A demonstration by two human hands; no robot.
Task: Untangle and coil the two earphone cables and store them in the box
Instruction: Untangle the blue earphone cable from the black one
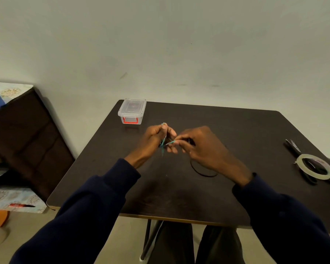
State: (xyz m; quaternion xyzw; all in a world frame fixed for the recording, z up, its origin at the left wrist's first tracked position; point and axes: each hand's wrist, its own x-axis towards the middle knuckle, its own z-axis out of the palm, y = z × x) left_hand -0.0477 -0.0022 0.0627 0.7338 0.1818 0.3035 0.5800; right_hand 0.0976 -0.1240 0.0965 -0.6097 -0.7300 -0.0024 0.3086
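My left hand (156, 139) holds a small bundle of teal earphone cable (163, 142) upright above the dark table (179, 197), fingers curled round it. My right hand (202, 145) pinches a short stretch of the teal cable just to the right of the bundle. A black earphone cable (200, 171) loops on the table under my right wrist; part of it runs up behind that hand. The clear plastic box (132, 111) with a red latch stands closed at the table's far left corner.
A roll of clear tape (314, 166) lies on black scissors (293, 147) at the table's right edge. A dark cabinet (25, 141) stands to the left of the table. The wall runs behind the table.
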